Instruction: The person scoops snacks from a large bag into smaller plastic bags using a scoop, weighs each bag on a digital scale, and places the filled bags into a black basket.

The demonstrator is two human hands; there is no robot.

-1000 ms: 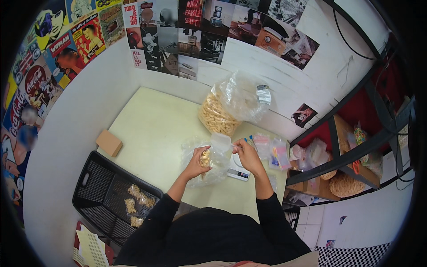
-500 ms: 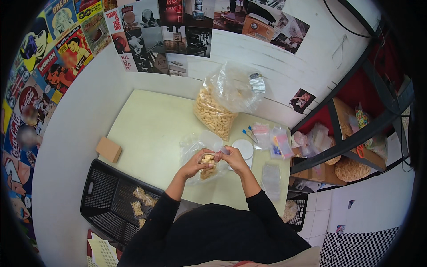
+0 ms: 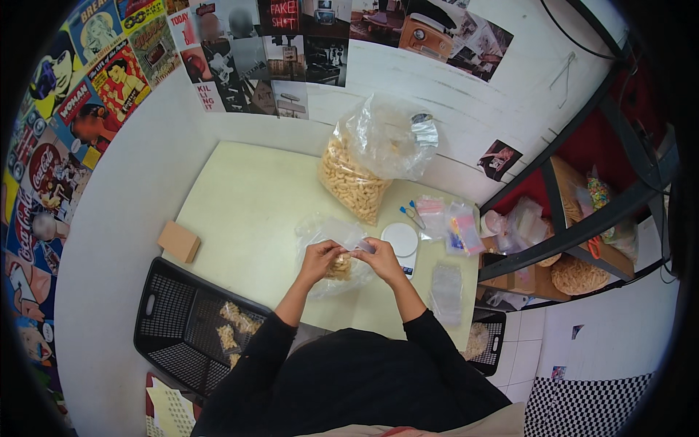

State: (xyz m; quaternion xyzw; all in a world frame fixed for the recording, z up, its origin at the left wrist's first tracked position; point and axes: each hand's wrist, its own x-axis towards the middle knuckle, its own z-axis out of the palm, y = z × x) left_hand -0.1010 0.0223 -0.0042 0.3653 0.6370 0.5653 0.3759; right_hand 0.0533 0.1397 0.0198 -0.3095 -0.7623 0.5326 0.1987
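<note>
Both hands meet over the pale table [image 3: 240, 197], closed on the top of a small clear bag of puffed snacks [image 3: 339, 271]. My left hand [image 3: 319, 261] pinches one side of the bag's upper edge. Against the other side, my right hand [image 3: 381, 261] has its thumb and fingers pressed together on the plastic. The snacks sit in the lower part, partly hidden by my left fingers. Beneath the small bag lies a crumpled clear plastic bag [image 3: 308, 234]. Just right of my right hand is a round white kitchen scale [image 3: 400, 239].
A large clear bag of snacks [image 3: 351, 178] leans at the back wall. Blue-handled snips [image 3: 412, 213], colourful packets [image 3: 464, 229] and flat clear bags [image 3: 446, 293] lie on the right. A cardboard box [image 3: 179, 242] stands left, above a black crate [image 3: 156, 320] holding filled bags.
My hands have drawn together at the bag's top, and my left fingers now cover more of the snacks. The view has shifted slightly.
</note>
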